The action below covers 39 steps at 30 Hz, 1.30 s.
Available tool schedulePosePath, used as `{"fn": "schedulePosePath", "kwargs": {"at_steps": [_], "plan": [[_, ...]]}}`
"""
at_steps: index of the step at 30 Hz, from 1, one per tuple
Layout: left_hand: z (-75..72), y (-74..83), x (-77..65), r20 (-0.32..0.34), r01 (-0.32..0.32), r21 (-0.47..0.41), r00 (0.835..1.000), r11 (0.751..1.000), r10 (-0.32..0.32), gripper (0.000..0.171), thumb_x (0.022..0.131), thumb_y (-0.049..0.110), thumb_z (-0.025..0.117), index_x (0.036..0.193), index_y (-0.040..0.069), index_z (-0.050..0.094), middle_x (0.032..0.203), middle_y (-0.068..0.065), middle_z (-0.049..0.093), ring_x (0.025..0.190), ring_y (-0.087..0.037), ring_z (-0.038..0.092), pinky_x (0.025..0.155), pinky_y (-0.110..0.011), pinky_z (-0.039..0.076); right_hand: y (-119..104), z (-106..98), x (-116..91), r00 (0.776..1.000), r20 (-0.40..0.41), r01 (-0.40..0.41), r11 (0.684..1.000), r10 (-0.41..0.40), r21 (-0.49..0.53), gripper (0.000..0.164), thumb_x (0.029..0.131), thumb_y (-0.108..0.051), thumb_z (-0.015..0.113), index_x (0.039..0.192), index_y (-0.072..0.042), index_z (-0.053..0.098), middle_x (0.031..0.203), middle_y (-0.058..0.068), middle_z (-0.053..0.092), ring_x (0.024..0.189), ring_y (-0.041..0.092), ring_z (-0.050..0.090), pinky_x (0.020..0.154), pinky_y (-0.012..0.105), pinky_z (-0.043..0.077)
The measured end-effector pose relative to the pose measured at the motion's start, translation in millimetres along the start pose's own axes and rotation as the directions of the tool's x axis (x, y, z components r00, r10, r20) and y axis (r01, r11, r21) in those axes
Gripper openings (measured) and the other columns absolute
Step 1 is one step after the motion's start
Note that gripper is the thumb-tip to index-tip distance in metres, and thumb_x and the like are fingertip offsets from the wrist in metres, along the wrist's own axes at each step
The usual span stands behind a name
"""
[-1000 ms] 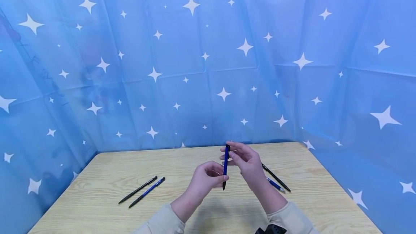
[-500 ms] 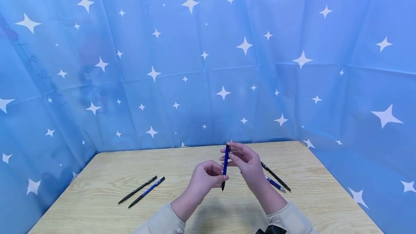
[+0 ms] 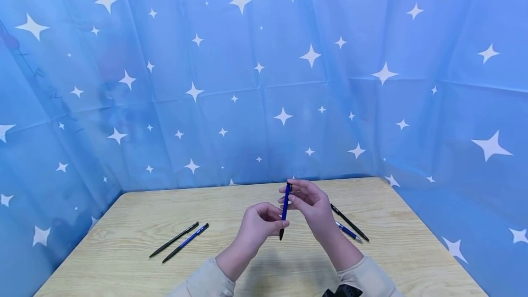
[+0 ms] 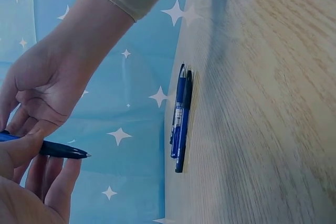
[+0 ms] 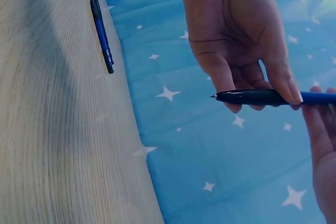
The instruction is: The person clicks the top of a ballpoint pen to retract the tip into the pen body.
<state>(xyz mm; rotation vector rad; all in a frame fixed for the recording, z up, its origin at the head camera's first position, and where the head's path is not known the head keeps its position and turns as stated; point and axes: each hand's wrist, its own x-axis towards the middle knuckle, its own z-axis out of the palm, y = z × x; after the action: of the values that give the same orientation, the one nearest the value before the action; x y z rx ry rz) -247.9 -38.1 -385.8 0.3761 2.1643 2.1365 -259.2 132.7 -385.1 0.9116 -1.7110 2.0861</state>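
Above the middle of the table, a blue ballpoint pen (image 3: 285, 203) with a black grip stands nearly upright, point down. My left hand (image 3: 255, 227) pinches it low, near the grip, between thumb and fingers. Higher up, my right hand (image 3: 315, 205) holds the clip end, with one finger lying over the top. In the right wrist view the small metal tip of the pen (image 5: 252, 97) sticks out, and the left hand's thumb (image 5: 281, 74) presses on the barrel. From the left wrist, the black grip (image 4: 63, 149) shows past the left fingers.
On the wooden table (image 3: 231, 269), a black pen (image 3: 173, 240) and a blue pen (image 3: 185, 243) lie side by side at left. Another black pen (image 3: 350, 223) and a blue pen with a clear part (image 3: 349, 232) lie at right, partly behind the right arm. A blue starry curtain (image 3: 264, 81) encloses the table.
The lower end of the held pen has tilted slightly to the left. Both hands keep their hold, and the head view has shifted a little.
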Motion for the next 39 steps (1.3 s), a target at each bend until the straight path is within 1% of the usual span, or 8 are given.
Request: {"fn": "schedulePosePath", "kwargs": {"at_steps": [8,14,21,26,28,32,36,39], "plan": [[-0.6,4.2,0.1,-0.011,-0.001,0.010,1.000,1.000,0.001,0.015,0.076,-0.006,0.079,0.087,-0.004,0.070,0.077,-0.006,0.067,0.072,-0.018,0.067,0.065,-0.035,0.058,-1,1,0,1.000,-0.007,-0.003,1.000,0.003,0.001,0.030,0.097,0.000,0.056,0.128,0.001,0.057,0.112,0.019,0.066,0.094,0.027,0.069,0.078,0.045,0.056],[-1.4,5.4,-0.6,-0.009,-0.007,0.002,1.000,1.000,0.007,0.016,0.076,-0.006,0.079,0.088,-0.004,0.069,0.077,-0.006,0.066,0.072,-0.017,0.066,0.066,-0.035,0.058,-3,2,1,1.000,-0.001,0.006,1.000,-0.006,-0.018,0.032,0.097,-0.001,0.058,0.128,0.001,0.057,0.112,0.030,0.062,0.095,0.026,0.069,0.078,0.044,0.056],[-6.1,3.7,-4.8,0.000,0.002,0.015,1.000,1.000,-0.002,0.017,0.077,-0.004,0.079,0.091,-0.003,0.070,0.078,-0.005,0.066,0.073,-0.017,0.066,0.066,-0.035,0.058,-5,0,3,1.000,0.016,-0.025,0.998,0.026,-0.056,0.039,0.097,-0.003,0.059,0.135,-0.002,0.053,0.113,0.020,0.065,0.096,0.027,0.069,0.079,0.047,0.055],[-17.7,1.5,-5.2,-0.015,0.015,0.065,1.000,0.998,-0.015,0.021,0.078,-0.001,0.080,0.097,-0.001,0.070,0.080,-0.004,0.066,0.074,-0.017,0.066,0.067,-0.036,0.058,-5,-10,5,0.997,0.021,-0.076,0.994,0.078,-0.078,0.047,0.096,-0.002,0.060,0.142,-0.003,0.048,0.119,0.029,0.059,0.101,0.025,0.066,0.082,0.043,0.055],[-24.5,0.7,-4.2,-0.026,0.016,0.079,1.000,0.997,-0.014,0.023,0.078,0.000,0.080,0.099,-0.002,0.070,0.080,-0.005,0.065,0.074,-0.017,0.065,0.067,-0.036,0.058,-5,-14,5,0.994,0.027,-0.100,0.989,0.104,-0.107,0.048,0.096,-0.003,0.060,0.142,-0.003,0.047,0.120,0.029,0.058,0.102,0.023,0.066,0.083,0.041,0.055],[-39.1,1.0,-1.0,-0.036,-0.010,0.105,0.999,0.994,0.014,0.033,0.079,0.001,0.079,0.110,0.000,0.067,0.084,-0.007,0.063,0.076,-0.018,0.064,0.067,-0.036,0.058,-5,-21,3,0.988,0.031,-0.143,0.971,0.152,-0.194,0.046,0.095,-0.006,0.062,0.140,-0.004,0.051,0.117,0.024,0.061,0.100,0.022,0.066,0.082,0.038,0.056],[-50.8,1.8,1.5,-0.035,-0.042,0.124,0.998,0.991,0.047,0.048,0.082,0.000,0.077,0.126,0.007,0.057,0.094,-0.011,0.062,0.081,-0.021,0.065,0.066,-0.039,0.058,-3,-28,0,0.982,0.047,-0.165,0.946,0.185,-0.278,0.043,0.095,-0.006,0.064,0.137,-0.004,0.054,0.113,0.020,0.064,0.096,0.022,0.067,0.080,0.037,0.056],[-58.1,1.2,2.7,-0.037,-0.055,0.132,0.997,0.990,0.060,0.053,0.084,-0.001,0.074,0.131,0.010,0.051,0.099,-0.011,0.060,0.083,-0.022,0.065,0.066,-0.040,0.058,-1,-32,-3,0.974,0.070,-0.182,0.929,0.215,-0.323,0.041,0.095,-0.007,0.064,0.135,-0.002,0.056,0.112,0.020,0.065,0.094,0.021,0.067,0.079,0.036,0.056]]}}
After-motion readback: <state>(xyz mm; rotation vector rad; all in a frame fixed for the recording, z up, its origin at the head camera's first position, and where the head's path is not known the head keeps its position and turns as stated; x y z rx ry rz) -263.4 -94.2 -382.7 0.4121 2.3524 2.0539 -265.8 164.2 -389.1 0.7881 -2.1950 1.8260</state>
